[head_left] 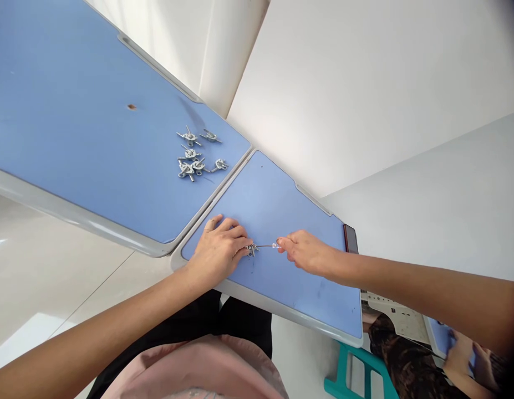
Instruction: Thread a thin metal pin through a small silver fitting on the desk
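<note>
My left hand (pixel 220 247) rests on the near blue desk, its thumb and fingertips closed on a small silver metal fitting (pixel 252 250) with short rods sticking out. My right hand (pixel 303 251) is wrapped round the handle of a screwdriver (pixel 265 245). Its thin shaft runs left to the fitting, and a clear part shows beside my fingers. The fingers of my left hand partly cover the fitting, so where exactly the tip meets it cannot be made out. Several similar metal fittings (pixel 191 154) lie loosely grouped on the other blue desk, up and to the left.
Two blue desktops (pixel 86 133) with grey rims meet at a narrow gap. A dark phone-like object (pixel 350 239) lies at the right edge. A white wall (pixel 365 83) stands behind. Below right are a teal stool (pixel 344 371) and another person's arm (pixel 460 360).
</note>
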Demonstrator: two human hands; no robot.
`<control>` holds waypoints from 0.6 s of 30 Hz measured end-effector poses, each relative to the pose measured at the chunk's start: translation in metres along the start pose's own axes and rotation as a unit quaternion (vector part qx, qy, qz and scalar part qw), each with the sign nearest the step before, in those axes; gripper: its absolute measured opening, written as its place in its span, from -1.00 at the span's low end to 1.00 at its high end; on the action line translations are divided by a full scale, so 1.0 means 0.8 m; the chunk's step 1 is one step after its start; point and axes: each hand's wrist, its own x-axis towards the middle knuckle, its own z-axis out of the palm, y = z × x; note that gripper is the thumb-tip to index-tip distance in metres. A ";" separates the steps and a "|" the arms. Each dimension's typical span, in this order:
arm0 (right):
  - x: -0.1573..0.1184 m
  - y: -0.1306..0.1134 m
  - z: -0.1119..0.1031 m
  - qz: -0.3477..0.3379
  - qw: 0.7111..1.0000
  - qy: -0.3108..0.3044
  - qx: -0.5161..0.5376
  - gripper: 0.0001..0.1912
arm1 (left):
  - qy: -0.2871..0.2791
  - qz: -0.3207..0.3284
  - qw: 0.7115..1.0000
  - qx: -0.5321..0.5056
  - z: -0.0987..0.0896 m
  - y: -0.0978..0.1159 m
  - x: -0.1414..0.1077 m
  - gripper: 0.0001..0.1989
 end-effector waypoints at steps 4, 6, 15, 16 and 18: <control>-0.010 -0.001 0.005 -0.072 0.994 0.032 -0.074 -0.75 | -0.005 -0.005 1.000 -0.003 0.000 0.001 0.000 -0.88; -0.015 0.000 0.006 -0.102 0.988 0.043 -0.105 -0.75 | -0.009 -0.007 1.000 -0.004 0.000 0.001 0.000 -0.88; -0.002 0.017 -0.003 -0.287 0.826 0.171 -0.454 -0.64 | -0.011 -0.005 1.000 -0.002 0.002 -0.001 -0.001 -0.86; 0.000 0.020 -0.004 -0.305 0.802 0.173 -0.484 -0.57 | -0.010 -0.004 1.000 -0.002 0.002 -0.002 -0.002 -0.86; 0.003 0.024 -0.004 -0.339 0.763 0.174 -0.522 -0.51 | -0.008 -0.004 1.000 -0.002 0.003 -0.002 -0.002 -0.86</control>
